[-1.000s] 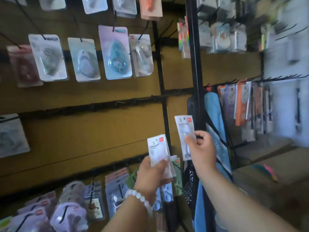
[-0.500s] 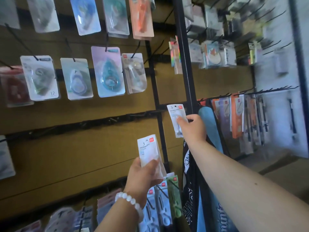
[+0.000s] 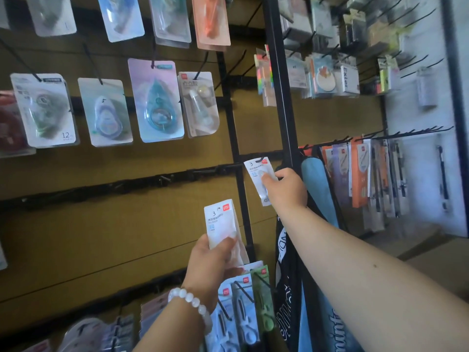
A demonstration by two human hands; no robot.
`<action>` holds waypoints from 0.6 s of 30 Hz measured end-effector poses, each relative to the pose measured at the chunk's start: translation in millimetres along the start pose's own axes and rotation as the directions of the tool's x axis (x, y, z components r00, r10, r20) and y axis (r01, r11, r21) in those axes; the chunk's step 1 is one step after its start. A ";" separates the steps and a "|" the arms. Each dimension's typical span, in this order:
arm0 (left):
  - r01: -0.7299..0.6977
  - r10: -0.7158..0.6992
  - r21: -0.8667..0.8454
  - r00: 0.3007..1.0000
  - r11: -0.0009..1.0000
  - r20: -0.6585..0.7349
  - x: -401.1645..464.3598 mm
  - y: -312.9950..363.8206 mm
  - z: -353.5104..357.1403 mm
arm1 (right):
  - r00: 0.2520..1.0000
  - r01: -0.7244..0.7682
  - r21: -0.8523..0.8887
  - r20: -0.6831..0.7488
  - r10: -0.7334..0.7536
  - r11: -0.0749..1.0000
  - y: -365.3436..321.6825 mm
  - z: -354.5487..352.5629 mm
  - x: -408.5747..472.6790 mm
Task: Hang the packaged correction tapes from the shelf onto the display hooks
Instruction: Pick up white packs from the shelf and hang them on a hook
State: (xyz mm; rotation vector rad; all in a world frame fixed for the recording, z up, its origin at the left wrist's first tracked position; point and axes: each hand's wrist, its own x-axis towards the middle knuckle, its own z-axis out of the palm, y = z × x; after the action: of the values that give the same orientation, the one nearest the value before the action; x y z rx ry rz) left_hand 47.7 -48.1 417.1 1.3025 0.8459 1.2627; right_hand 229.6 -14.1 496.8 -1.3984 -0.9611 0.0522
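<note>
Since the earlier frame the right hand (image 3: pixel 286 190) has risen, carrying its white packet (image 3: pixel 260 177) up until the punched top is meeting the hook (image 3: pixel 260 158) just above the fingers. The left hand (image 3: pixel 215 262), lower and to the left, is gripping the spare packets (image 3: pixel 220 224) by their lower half. Each packet is likely handling as light, thin and slightly flexible, with a slick film, so pinching the lower body is leaving the hang-hole free for threading.
</note>
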 end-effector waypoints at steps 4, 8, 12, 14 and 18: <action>-0.007 0.007 -0.008 1.000 1.000 0.010 4.9 3.4 -0.7 | 0.997 0.007 -0.201 0.071 0.007 0.980 -5.9 18.0 9.5; -0.032 0.032 -0.003 0.999 0.999 0.018 7.9 6.6 2.5 | 0.984 -0.022 -0.306 0.161 0.074 0.952 -12.0 31.7 14.4; -0.053 0.053 -0.012 0.998 0.999 0.020 9.5 8.0 5.3 | 0.990 -0.038 -0.262 0.120 0.072 0.964 -7.4 28.7 -9.0; -0.062 0.062 -0.018 0.998 0.998 0.023 9.2 9.1 6.0 | 0.990 -0.010 -0.113 0.136 0.026 0.994 -0.7 23.3 -28.0; -0.077 0.077 -0.011 0.995 0.997 0.061 8.1 14.2 10.7 | 0.821 -0.401 0.308 0.539 0.189 0.863 0.2 8.9 -60.2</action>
State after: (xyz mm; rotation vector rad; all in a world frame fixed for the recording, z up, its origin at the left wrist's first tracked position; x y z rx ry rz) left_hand 56.9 -44.9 434.1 1.3714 0.7528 1.2784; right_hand 186.0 -40.3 463.4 -1.1424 -1.0537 0.8506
